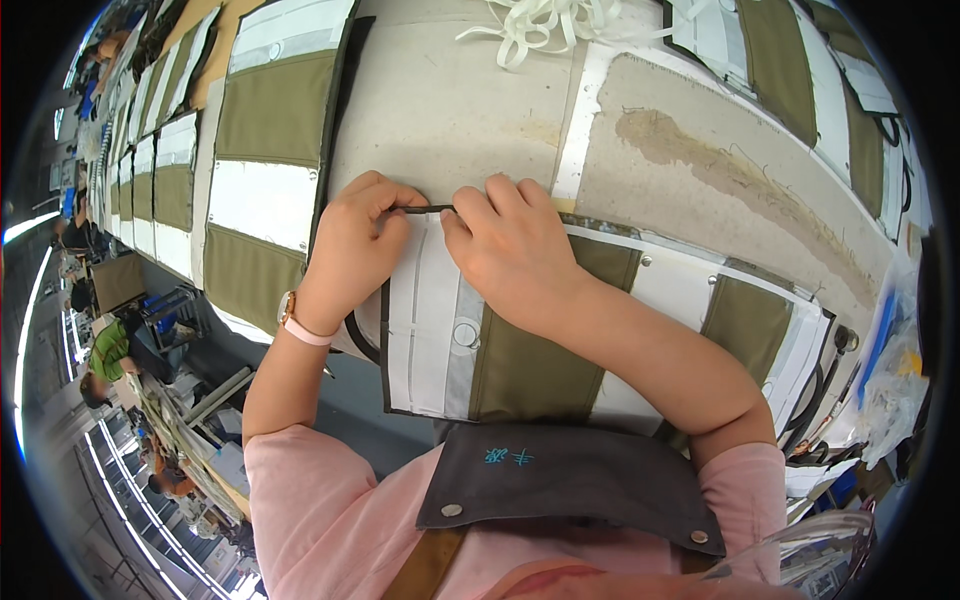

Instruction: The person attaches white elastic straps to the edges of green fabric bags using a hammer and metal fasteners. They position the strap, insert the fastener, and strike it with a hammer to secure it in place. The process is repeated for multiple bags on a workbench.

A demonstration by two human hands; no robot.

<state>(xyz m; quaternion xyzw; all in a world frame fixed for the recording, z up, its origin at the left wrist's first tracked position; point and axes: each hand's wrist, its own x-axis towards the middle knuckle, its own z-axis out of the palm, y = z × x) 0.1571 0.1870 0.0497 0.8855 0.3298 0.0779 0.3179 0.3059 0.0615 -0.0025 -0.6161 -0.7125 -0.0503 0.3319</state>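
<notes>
Off to the left, a row of olive and white fabric panels (pixel 262 160) lies along the worn table (pixel 450 110), and just right of it the left hand (pixel 352 248), a pink watch (pixel 300 325) on its wrist, pinches one end of a thin dark strip (pixel 425 209) at the top edge of the panel in front of the person (pixel 500 350). The right hand (pixel 505 245) is closed on the strip's other end, fingertips nearly meeting the left's, with white tape (pixel 535 25) tangled at the far edge and more panels (pixel 790 70) lying to the right.
</notes>
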